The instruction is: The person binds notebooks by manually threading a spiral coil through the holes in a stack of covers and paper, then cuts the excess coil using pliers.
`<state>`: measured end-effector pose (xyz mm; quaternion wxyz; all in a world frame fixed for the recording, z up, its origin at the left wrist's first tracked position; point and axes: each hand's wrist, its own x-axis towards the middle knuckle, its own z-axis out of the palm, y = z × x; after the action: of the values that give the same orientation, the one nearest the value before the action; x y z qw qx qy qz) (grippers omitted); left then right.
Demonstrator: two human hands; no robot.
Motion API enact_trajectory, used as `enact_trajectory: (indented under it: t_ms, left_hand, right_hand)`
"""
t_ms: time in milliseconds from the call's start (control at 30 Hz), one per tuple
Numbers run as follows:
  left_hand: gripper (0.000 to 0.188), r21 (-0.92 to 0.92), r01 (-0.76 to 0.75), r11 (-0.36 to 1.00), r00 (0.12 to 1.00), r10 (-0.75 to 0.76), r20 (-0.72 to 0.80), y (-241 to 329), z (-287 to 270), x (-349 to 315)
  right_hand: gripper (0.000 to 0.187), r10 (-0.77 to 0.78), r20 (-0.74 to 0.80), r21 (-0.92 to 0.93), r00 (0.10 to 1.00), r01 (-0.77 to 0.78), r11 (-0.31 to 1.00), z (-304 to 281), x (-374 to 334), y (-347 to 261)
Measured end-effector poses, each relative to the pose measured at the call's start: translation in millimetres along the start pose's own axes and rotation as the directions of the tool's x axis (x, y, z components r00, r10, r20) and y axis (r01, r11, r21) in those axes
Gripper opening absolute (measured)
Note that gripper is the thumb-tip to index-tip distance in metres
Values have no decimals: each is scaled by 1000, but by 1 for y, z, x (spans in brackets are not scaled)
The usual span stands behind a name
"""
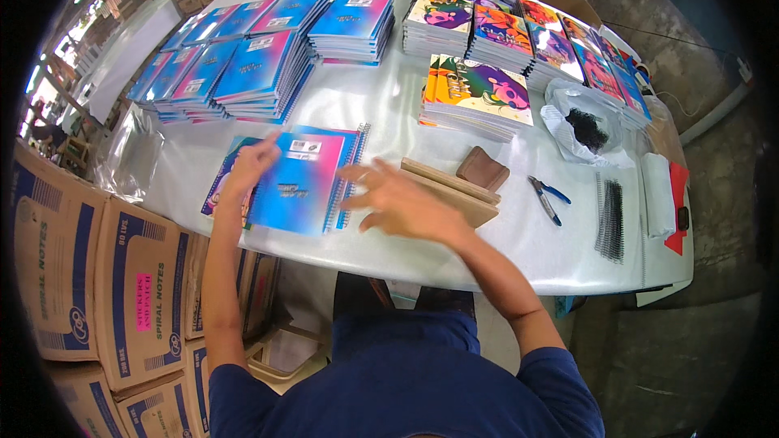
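Because the blue-and-pink spiral-bound notebook (296, 174) lies flat on the near left of the white-covered tabletop (560, 259), it sits right before the person, within easy reach of both arms. The left hand (256, 164) is at its left edge, fingers extended, perhaps steadying that side; whether it grips or merely rests, I cannot tell. A notebook with a colourful illustrated cover (221, 188) juts out to the left, partly hidden. The right hand (398, 201) is blurred, its fingers spread and clasping nothing visible, by the coils on the right edge; contact is unclear. At least 2 coil edges show there, so the notebooks overlap unevenly.

Just right of that hand lie the long brown wooden-looking boards (454, 197) and a smaller brown block (484, 169). Farther right, blue-handled pliers (549, 199) and a bundle of dark wire coils (610, 219) probably lie there to be handy for the right arm. Blue-and-pink notebook stacks (258, 65) fill the far left, while stacks with illustrated covers (476, 97) stand toward the far right, seemingly sorted by the side facing up.
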<state>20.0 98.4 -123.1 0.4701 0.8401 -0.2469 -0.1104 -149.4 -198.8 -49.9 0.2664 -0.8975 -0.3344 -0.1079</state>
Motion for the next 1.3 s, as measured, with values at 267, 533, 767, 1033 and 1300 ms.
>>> enact_trajectory:
  t_ms: [267, 533, 767, 1033, 1300]
  left_hand:
    - [49, 344, -81, 936, 997, 79, 17, -15, 40, 17]
    - [53, 637, -80, 767, 966, 217, -140, 42, 68, 37]
    - [64, 57, -367, 928, 876, 366, -314, 145, 138, 72]
    - [50, -610, -221, 761, 836, 470, 284, 203, 139, 34]
    - [47, -650, -405, 642, 765, 628, 143, 199, 149, 31]
  right_hand:
    - [34, 455, -715, -173, 531, -764, 622, -127, -96, 188]
    - [28, 949, -194, 596, 247, -739, 314, -142, -137, 257]
    - [14, 712, -577, 501, 399, -516, 695, -144, -116, 145]
    - [23, 607, -714, 605, 349, -129, 786, -54, -186, 20]
    - [16, 560, -751, 525, 351, -197, 828, -40, -182, 10]
